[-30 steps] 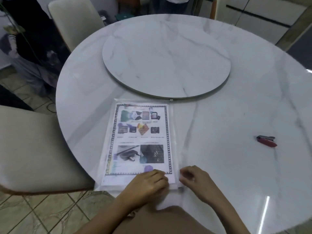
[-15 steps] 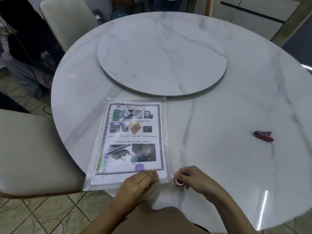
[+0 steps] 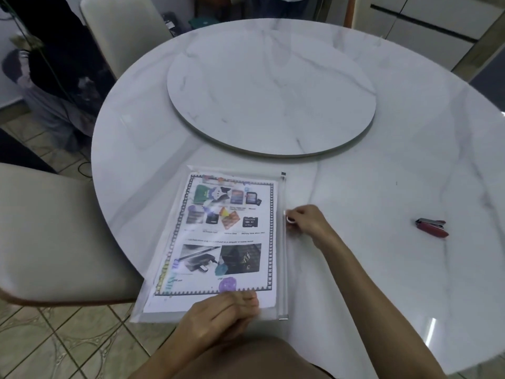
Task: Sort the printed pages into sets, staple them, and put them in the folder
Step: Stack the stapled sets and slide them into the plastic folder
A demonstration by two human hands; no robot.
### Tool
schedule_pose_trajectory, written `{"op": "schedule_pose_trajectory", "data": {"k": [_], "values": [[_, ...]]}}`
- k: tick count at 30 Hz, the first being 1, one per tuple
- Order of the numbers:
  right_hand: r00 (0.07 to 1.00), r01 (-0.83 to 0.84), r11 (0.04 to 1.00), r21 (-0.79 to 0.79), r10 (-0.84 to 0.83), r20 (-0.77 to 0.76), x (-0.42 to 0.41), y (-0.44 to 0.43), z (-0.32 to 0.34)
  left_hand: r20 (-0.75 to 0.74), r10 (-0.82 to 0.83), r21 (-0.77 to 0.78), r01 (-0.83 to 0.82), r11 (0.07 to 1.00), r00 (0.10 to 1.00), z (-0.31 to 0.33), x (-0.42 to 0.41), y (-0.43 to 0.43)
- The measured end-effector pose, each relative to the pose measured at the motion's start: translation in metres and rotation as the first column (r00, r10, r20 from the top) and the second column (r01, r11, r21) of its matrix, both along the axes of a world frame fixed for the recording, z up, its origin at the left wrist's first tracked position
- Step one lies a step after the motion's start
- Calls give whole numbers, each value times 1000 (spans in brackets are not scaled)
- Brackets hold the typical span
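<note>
A clear zip folder (image 3: 284,258) lies on the marble table near its front-left edge, partly overhanging it. Inside show the printed pages (image 3: 224,236), colour pictures within a chequered border. My left hand (image 3: 221,315) rests on the folder's near edge, fingers fairly straight, pressing it down. My right hand (image 3: 306,222) pinches the white zip pull (image 3: 289,218) about two thirds of the way up the folder's right edge. A red stapler (image 3: 431,228) lies shut on the table far to the right, apart from both hands.
A round marble turntable (image 3: 270,88) fills the table's middle beyond the folder. Cream chairs stand at the left (image 3: 54,233) and at the back left (image 3: 123,31). Tiled floor shows below the table's left edge. Cabinets stand behind on the right.
My right hand has slid the zip pull from the folder's near right corner up along the right edge. My left hand stays on the near edge.
</note>
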State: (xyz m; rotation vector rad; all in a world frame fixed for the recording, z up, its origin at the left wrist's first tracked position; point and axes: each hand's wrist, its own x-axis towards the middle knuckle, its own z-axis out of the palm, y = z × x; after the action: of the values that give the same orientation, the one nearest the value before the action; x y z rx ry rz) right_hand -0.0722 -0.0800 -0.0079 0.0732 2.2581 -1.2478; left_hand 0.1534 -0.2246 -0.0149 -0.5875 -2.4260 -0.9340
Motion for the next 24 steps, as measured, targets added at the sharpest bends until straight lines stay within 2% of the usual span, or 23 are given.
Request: {"op": "schedule_pose_trajectory", "data": {"k": [5,8,10,12,15,19,24], "values": [[996,52,997,57,-47,-78,-43,-11,0,86,-44,1,44,999,995,9,6,-2],[988,106,994,13,-104,-117,-68,-12,0,181,-80,29,76,997,980,17,14,-4],[984,120,992,-35,-123,-128,-78,-11,1,192,-65,61,54,997,979,20,15,-5],[974,133,989,-65,-142,-174,-82,-10,3,184,-60,52,51,997,981,20,13,-7],[951,160,984,-79,-175,-256,-84,-1,3,224,-122,-23,131,991,967,17,7,-6],[964,81,996,30,-71,-256,-79,31,0,299,-158,-50,181,982,941,-4,-5,7],[934,105,982,157,-43,-356,-74,95,8,401,-135,-32,161,987,906,-25,-18,11]]}}
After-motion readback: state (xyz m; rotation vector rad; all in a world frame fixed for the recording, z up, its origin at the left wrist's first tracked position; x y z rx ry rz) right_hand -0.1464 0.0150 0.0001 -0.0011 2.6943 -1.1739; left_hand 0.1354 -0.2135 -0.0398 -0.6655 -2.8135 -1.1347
